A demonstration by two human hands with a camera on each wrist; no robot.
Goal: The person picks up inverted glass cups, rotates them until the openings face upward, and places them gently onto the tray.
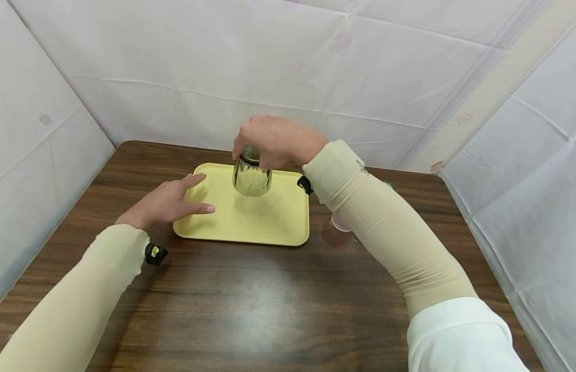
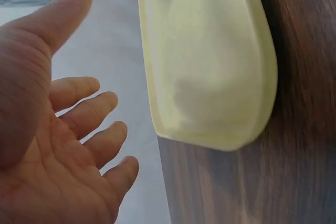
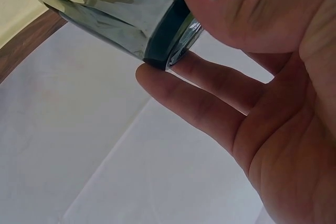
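No readable writing is seen; a small sleeve mark is too blurred to read. Glass point(image 1: 251, 175) is held upside down by the right hand point(image 1: 276, 140), pinched at its base, above the far part of the tray point(image 1: 251, 227). Left hand point(image 1: 169, 202) is spread flat, fingers straight, on the tray's left edge. Pink cup point(image 1: 335, 232) is seen just right of the tray, partly hidden by the forearm. Bare tabletop point(image 1: 251, 299) lies nearside.

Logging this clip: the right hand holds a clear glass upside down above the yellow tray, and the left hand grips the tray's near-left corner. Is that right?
Not quite. The left hand does not grip the yellow tray: the head view shows its fingers straight and spread by the tray's left edge, and the left wrist view shows an open palm. The right hand does hold the clear glass upside down above the tray.
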